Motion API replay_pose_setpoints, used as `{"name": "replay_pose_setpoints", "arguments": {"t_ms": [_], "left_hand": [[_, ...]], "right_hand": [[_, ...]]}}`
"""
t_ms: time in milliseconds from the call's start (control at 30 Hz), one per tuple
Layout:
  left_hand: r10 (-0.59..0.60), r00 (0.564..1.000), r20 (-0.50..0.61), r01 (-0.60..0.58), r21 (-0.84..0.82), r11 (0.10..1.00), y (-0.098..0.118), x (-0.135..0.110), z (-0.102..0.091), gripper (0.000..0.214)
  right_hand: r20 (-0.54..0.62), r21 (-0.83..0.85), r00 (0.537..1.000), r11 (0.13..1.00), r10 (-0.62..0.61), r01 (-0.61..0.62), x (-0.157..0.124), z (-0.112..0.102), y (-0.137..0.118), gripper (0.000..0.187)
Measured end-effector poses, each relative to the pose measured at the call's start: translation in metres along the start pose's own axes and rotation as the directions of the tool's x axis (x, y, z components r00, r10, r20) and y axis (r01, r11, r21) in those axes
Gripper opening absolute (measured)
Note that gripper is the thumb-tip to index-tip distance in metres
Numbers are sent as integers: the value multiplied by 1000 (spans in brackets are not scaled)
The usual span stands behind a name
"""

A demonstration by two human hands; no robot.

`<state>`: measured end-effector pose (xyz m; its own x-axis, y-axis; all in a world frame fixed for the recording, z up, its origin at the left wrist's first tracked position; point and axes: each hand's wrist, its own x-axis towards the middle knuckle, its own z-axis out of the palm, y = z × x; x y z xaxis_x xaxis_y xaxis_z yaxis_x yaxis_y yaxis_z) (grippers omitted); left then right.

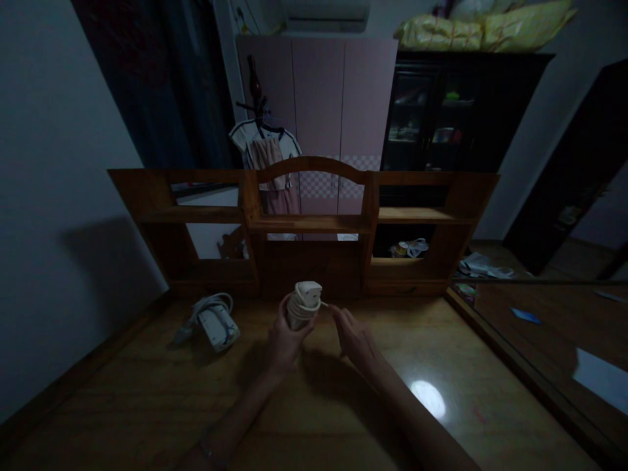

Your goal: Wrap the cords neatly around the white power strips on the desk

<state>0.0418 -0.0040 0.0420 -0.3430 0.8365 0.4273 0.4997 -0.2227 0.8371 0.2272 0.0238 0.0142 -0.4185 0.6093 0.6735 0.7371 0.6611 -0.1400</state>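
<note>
A white power strip [310, 292] stands tilted up above the wooden desk, with its pale cord [300, 312] wound in several turns around the body. My left hand [286, 337] is wrapped around its lower part and the cord turns. From the strip's right side a short stretch of cord runs to my right hand [354, 332], whose fingers are pinched on it. To the left lies a second white power strip [216, 325] with its grey cord [209, 304] looped over it; neither hand touches that one.
The wooden desk [161, 386] carries an open shelf unit [309, 224] along its back. A wall [63, 216] bounds the left side. Beyond the desk's right edge, a lower brown surface holds a blue card [524, 316] and white paper [603, 378]. Light is dim.
</note>
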Motion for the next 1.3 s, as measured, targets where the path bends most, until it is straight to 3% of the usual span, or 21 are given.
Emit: {"name": "replay_pose_setpoints", "arguments": {"t_ms": [200,300,433,633,800,1033,1300], "left_hand": [[-96,994,44,101,-145,984,-1,4,-3,58],[-157,987,35,161,-264,951,-9,9,-3,52],[-264,949,175,313,-395,863,-19,16,-4,52],[-323,877,357,477,-557,680,-24,17,1,60],[-363,838,408,543,-558,628,-18,15,2,65],[-371,820,436,563,-499,659,-15,13,0,57],[-283,870,405,448,-408,795,-21,6,8,54]], "right_hand": [[17,123,1000,992,20,-22,-1,-1,-7,53],[-15,255,999,966,47,-42,0,-6,-7,47],[-79,384,978,911,192,-148,2,-9,-1,32],[-104,325,958,919,268,-222,3,-14,8,23],[-121,116,982,984,147,-133,3,-22,6,23],[-180,-37,980,996,-83,78,-6,-26,-1,12],[-69,-162,958,951,-279,265,-2,-42,-17,16]]}}
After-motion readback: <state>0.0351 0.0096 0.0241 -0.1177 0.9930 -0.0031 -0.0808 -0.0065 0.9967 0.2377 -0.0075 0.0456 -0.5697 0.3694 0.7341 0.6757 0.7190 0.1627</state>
